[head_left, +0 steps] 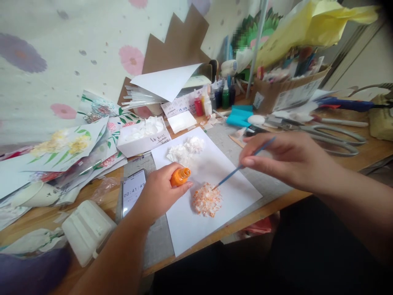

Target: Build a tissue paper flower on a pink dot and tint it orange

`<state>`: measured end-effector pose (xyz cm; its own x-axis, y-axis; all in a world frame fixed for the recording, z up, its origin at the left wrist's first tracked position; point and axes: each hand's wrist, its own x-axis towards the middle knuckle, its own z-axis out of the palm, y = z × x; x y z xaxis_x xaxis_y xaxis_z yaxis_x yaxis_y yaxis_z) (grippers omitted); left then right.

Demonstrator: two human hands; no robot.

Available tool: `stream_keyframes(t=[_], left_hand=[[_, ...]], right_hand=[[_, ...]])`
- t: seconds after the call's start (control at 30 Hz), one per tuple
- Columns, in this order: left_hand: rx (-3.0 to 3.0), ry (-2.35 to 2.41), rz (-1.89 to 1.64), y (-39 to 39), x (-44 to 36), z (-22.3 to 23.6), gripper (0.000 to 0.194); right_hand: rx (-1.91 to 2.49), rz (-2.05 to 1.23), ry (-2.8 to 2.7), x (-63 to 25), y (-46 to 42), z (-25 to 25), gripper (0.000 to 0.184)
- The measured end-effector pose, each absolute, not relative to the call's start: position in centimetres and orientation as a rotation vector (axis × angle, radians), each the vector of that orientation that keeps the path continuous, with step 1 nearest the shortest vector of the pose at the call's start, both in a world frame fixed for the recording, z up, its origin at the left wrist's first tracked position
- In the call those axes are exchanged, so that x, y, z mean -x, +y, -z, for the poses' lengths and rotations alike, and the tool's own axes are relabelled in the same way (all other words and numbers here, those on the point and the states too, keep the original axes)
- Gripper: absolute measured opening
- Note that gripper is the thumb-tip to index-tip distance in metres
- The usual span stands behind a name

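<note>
My left hand (pixel 159 190) is wrapped round a small open bottle of orange paint (pixel 180 177), tilted with its mouth toward the right. Between the thumb and fingers of my right hand (pixel 276 157) is a thin blue paintbrush (pixel 245 162). Its tip touches the top of a round white paper flower (pixel 206 200) whose petal edges are dabbed with orange. The flower lies on a white sheet of paper (pixel 236 184). Farther back on the sheet sit fluffy white flowers (pixel 186 150), with no orange that I can make out.
A phone (pixel 133 190) showing a timer lies left of the sheet. Behind stand a box of white pieces (pixel 143 137) and several paint bottles (pixel 211 98). Scissors (pixel 331 137), a glue gun (pixel 346 104) and a cardboard box (pixel 288 92) occupy the right; a white container (pixel 87 229) sits front left.
</note>
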<state>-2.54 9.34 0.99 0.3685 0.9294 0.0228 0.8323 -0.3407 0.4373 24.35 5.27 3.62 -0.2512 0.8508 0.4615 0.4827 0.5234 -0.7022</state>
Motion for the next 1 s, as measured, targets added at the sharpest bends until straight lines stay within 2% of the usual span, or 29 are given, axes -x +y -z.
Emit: stream_keyframes(t=[0.4,0.53,0.8,1.0], left_hand=[[-2.293,1.545,-0.368,9.37,2.4,-1.2,0.02],[-2.292,1.537,-0.372,9.36,2.42,-1.2,0.021],[-2.305,1.505,-0.361,9.42,2.43,-1.06,0.021],[-2.311,1.411,-0.354,9.07,2.18,-1.29,0.015]], right_hand=[[1.059,-0.639,-1.974,-24.15,5.16,-3.63,0.018],[1.107,-0.567,-1.859,-24.16,5.12,-3.88,0.018],[1.021,-0.611,-1.948,-23.87,5.17,-3.56,0.013],[1.003,-0.474,-1.507,-24.02,4.35,-3.83,0.001]])
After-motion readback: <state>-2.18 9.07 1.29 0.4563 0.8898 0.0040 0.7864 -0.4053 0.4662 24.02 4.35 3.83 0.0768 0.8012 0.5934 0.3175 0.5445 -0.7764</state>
